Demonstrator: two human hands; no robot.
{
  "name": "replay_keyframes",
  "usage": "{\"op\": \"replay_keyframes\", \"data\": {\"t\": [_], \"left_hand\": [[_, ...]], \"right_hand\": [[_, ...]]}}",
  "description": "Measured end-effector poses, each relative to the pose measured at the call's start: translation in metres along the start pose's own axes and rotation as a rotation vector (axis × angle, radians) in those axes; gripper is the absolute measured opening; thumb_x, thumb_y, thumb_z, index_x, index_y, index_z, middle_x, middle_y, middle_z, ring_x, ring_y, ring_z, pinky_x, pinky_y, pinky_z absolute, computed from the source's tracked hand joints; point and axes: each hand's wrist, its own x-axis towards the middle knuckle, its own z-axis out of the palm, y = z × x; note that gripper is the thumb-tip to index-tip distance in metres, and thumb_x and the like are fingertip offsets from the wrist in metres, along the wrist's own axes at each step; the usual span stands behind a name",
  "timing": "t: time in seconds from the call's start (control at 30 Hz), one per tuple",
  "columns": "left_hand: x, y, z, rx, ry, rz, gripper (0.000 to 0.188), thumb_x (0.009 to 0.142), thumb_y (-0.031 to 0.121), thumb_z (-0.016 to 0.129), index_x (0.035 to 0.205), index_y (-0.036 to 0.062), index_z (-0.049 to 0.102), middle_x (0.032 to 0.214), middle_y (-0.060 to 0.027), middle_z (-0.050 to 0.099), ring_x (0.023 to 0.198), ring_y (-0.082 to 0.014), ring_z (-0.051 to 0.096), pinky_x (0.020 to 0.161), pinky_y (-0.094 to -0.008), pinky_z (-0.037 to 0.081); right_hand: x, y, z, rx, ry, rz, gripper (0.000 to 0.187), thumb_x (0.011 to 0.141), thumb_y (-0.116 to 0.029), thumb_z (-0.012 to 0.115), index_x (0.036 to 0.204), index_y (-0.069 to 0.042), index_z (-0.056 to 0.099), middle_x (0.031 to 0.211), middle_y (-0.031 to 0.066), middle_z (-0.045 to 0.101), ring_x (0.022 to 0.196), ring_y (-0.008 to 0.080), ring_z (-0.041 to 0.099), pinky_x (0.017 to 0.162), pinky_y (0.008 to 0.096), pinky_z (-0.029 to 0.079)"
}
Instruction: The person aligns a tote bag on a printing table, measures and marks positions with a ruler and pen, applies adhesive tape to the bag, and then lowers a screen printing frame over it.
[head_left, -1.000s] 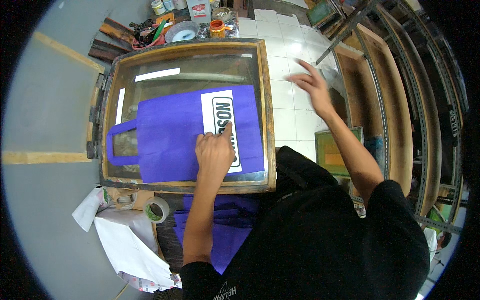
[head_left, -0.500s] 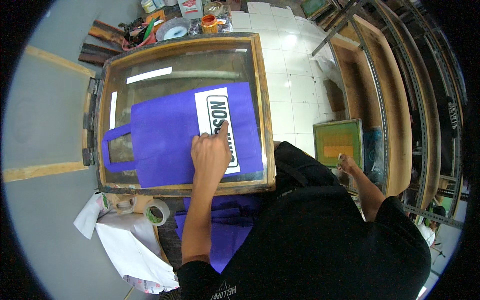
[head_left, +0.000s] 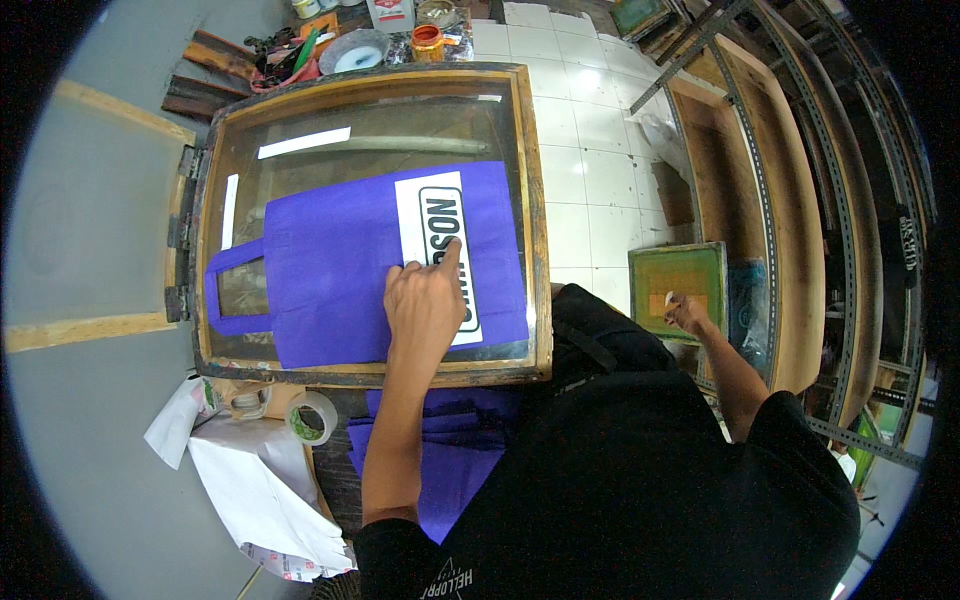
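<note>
Workshop setting: pale tiled floor on R, grey wall on L, glass-topped table w/ worn wooden rim btwn.

L hand: on white sheet, index extended onto black lettering, other fingers curled; cannot tell if gripping underneath. R hand: well apart from L hand, out past table's R rim, fingers drawn together on small pale item, type unclear. Seen over green screen w/ orange block; contact not determinable.

Purple bag: flat on glass-topped table, under white sheet, handle toward L rim. White sheet set nr bag's R end, w/ purple margin beyond. Clearance: narrow at near & R rims; wide strip of glass btwn bag's far edge & far rim. Tape strips, white: one nr far rim, slightly tilted; one along L rim.

Past L rim: dark clamps, then wood-railed panel. Past near rim: tape roll, white paper, folded purple fabric. Nr R corner: black shirt, close to rim. Past far rim: bowl, orange jar. To R: tiled passage btwn table & wooden shelving, partly taken up by green screen.
</note>
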Motion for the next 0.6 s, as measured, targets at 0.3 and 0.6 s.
{"op": "replay_keyframes", "data": {"t": [0.3,0.6], "left_hand": [[0.001,0.0,0.001,-0.015,-0.009,-0.005,0.036,0.092,0.012,0.066,0.126,0.0079,0.073,0.074,-0.0202,0.072,0.071,-0.0322,0.069,0.073,-0.0433,0.047],[0.002,-0.002,0.003,0.033,-0.011,0.027,0.035,0.091,0.012,0.066,0.126,0.0088,0.074,0.072,-0.0178,0.071,0.071,-0.0317,0.067,0.073,-0.0439,0.046]], "right_hand": [[0.016,0.039,0.017,0.122,0.03,0.012,0.055,0.087,-0.013,0.072,0.137,0.006,0.057,0.095,0.02,0.076,0.082,0.0257,0.074,0.076,0.0387,0.058],[0.008,0.0,0.019,0.115,-0.048,-0.064,0.05,0.096,-0.007,0.067,0.142,0.007,0.052,0.107,0.022,0.075,0.094,0.0283,0.075,0.082,0.0388,0.06]]}}
